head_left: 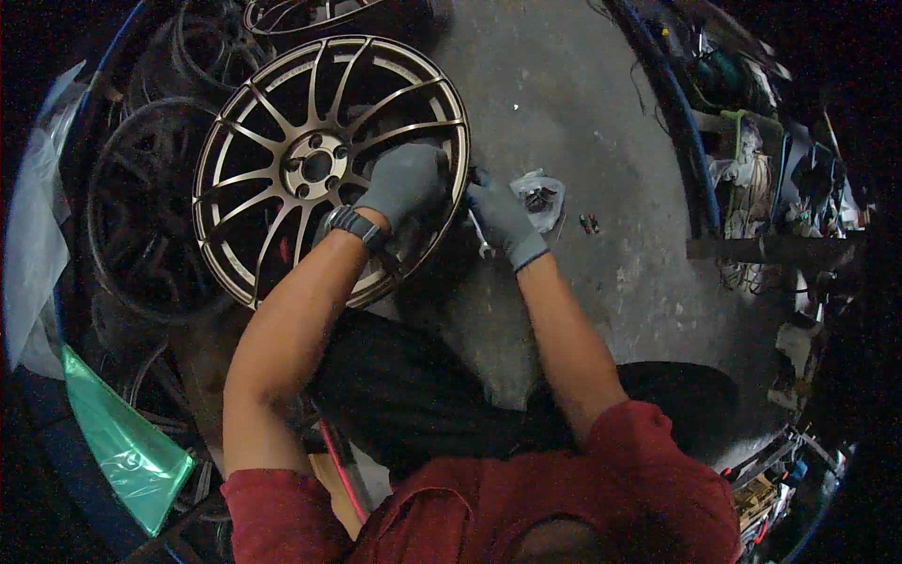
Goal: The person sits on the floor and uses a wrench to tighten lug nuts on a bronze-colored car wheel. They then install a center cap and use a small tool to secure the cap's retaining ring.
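Note:
A bronze multi-spoke wheel rim lies flat on the concrete floor in front of me. My left hand, in a grey glove with a dark watch at the wrist, rests closed on the rim's right edge. My right hand, also in a grey glove, is just outside that edge and grips a small metal tool whose end pokes out below the fingers. My knees in dark trousers are below both forearms.
Dark rims are stacked at the left and behind the bronze one. A small clear plastic bag of parts and tiny pieces lie on the floor right of my hands. Green plastic sheet lower left; cluttered tool shelves at right.

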`<state>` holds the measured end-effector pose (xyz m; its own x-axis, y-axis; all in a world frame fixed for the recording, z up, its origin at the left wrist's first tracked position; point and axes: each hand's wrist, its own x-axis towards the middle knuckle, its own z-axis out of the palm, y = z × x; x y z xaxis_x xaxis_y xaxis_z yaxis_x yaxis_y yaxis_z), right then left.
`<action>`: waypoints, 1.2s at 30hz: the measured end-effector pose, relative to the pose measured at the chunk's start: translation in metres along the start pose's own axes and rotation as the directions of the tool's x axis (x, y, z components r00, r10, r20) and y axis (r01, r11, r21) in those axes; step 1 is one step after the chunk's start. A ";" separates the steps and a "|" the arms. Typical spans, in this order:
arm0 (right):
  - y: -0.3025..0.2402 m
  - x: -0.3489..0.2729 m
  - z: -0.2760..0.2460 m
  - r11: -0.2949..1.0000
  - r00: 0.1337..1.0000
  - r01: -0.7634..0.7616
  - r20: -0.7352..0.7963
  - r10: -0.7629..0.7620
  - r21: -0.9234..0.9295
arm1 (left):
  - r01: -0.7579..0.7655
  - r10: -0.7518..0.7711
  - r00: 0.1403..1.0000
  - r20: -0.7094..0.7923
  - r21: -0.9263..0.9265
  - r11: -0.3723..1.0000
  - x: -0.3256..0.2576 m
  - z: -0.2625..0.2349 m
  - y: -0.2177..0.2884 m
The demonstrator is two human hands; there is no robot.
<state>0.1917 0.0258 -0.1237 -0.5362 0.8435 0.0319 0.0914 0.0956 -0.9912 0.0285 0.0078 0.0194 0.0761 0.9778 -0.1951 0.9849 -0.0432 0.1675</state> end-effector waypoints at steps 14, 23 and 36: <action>-0.033 0.021 -0.024 0.855 0.851 -0.497 0.273 0.448 0.148 | 0.049 -0.051 0.998 -0.041 -0.043 0.998 -0.006 -0.002 0.004; -0.012 0.011 -0.007 0.854 0.870 -0.468 0.052 0.490 -0.226 | -0.082 0.080 0.994 -0.070 -0.021 0.996 -0.004 0.010 -0.013; 0.081 -0.090 0.014 0.649 0.768 -0.547 -0.009 0.640 -0.528 | -0.138 0.089 0.928 -0.361 -0.113 0.984 -0.004 -0.029 0.023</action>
<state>0.2352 -0.0498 -0.2089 -0.3459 0.7137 -0.6090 0.7961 -0.1203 -0.5931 0.0459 0.0091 0.0518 0.1023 0.9779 0.1823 0.9410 -0.1545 0.3009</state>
